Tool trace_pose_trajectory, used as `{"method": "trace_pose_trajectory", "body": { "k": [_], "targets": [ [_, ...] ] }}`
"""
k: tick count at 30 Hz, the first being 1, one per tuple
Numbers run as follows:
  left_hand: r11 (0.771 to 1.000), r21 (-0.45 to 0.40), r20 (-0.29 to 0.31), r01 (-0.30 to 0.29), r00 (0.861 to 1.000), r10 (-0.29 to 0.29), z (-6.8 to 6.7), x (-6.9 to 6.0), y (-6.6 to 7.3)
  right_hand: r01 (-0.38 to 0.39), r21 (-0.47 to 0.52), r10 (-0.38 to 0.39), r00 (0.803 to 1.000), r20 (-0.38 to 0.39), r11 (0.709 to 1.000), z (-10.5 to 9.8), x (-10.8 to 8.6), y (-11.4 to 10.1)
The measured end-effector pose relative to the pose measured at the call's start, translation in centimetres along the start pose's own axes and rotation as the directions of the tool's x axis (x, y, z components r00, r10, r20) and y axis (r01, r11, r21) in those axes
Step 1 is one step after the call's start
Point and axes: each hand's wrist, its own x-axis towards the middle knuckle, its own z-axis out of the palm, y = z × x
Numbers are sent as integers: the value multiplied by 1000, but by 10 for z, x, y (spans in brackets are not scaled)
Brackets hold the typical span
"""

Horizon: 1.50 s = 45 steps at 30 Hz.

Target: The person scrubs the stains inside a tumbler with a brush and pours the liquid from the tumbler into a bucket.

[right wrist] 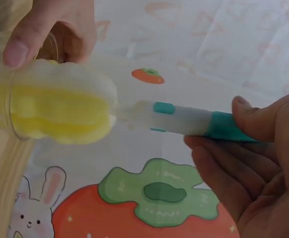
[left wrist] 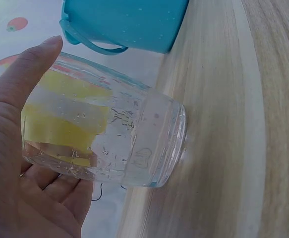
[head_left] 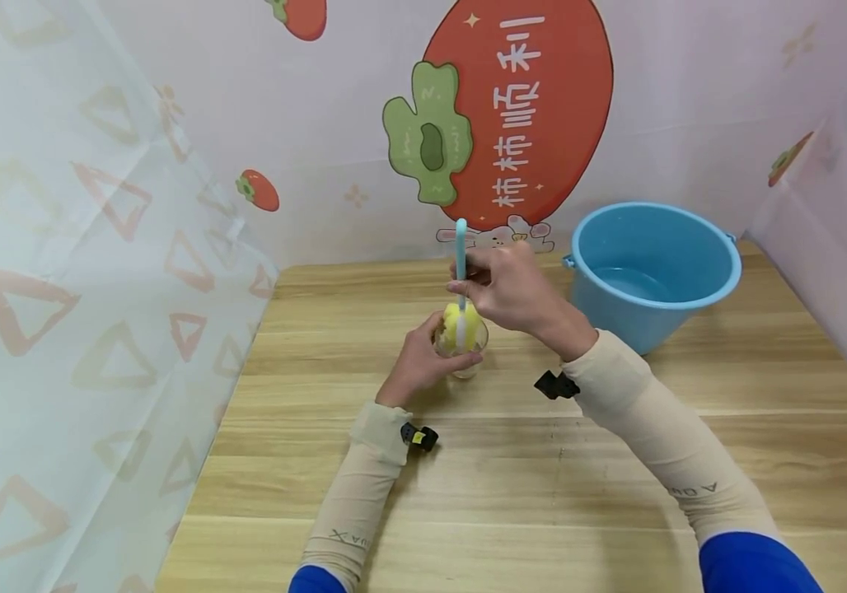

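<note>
Item one: clear, round tumbler [left wrist: 144,141], apparently glass, clamped in our left hand [head_left: 429,356]. We judge it fragile, its droplet-flecked wall slippery; best held round the body. Item two: yellow-and-white sponge-headed brush [right wrist: 146,114] with teal-and-white plastic handle, running from left hand to our right hand [head_left: 505,284], which pinches the handle. Likely light, soft-headed, stiff-handled; best taken by the handle. Tumbler near upright, mouth up; brush head down, partly inside, long axes roughly aligned.

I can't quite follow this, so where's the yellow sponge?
In the head view, the yellow sponge is left of the blue bucket, partly inside the clear glass that the left hand holds.
</note>
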Motion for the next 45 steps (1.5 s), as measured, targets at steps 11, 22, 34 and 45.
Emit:
{"method": "trace_pose_trajectory", "body": {
  "k": [11,22,34,45],
  "targets": [
    [999,11,-3,32,999,-32,-2,0,1,-93,-13,94,994,61,996,10,-9,10],
    [1000,10,-1,24,1000,-24,-1,0,3,-104,-104,108,994,33,989,-18,9,-9],
    [1000,8,-6,12,1000,-12,0,1,1,-89,-24,91,993,74,996,9,-4,-1],
    [1000,8,6,-12,1000,12,0,-1,1,-105,22,104,994,39,994,4,-1,-13]
  ]
}}
